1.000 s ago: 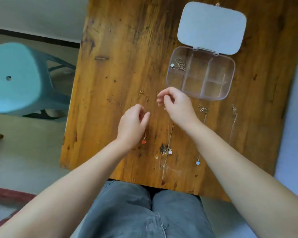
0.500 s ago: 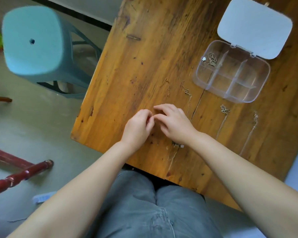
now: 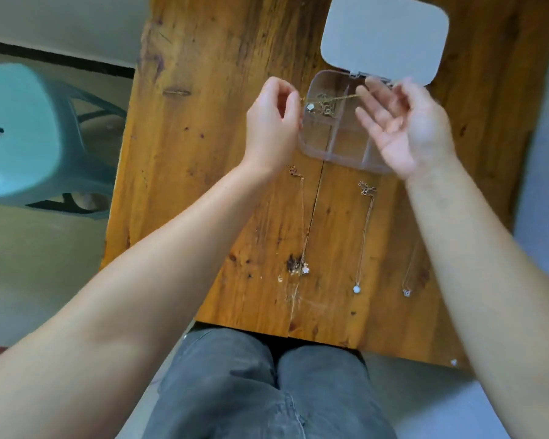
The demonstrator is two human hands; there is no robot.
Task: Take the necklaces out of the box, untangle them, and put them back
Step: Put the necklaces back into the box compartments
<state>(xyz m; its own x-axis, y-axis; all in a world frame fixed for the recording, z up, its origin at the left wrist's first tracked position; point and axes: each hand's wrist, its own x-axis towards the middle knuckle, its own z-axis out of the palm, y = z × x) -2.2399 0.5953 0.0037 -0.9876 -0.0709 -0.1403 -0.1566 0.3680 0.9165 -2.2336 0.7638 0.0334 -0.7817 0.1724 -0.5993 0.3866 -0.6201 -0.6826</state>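
Observation:
A clear compartment box [image 3: 336,150] with its grey lid [image 3: 384,39] flipped open lies on the wooden table [image 3: 210,128]. My left hand [image 3: 271,128] and my right hand [image 3: 406,125] hover over the box, stretching a thin gold necklace [image 3: 333,98] between their fingertips. The right palm faces up with its other fingers spread. A tangled chain with a white pendant [image 3: 322,106] lies in the box's back left compartment. Three necklaces lie straightened on the table nearer me: one with a flower pendant [image 3: 304,267], one with a round pale pendant [image 3: 357,289], one partly hidden behind my right forearm [image 3: 406,292].
A teal plastic stool [image 3: 23,134] stands on the floor to the left of the table. My knees in grey jeans [image 3: 267,391] are under the table's near edge. A crack [image 3: 311,217] runs along the tabletop between the laid-out necklaces.
Both hands have risen from the tabletop near its front and moved back over the box, drawing a gold chain taut between them. The camera has swung back over the table.

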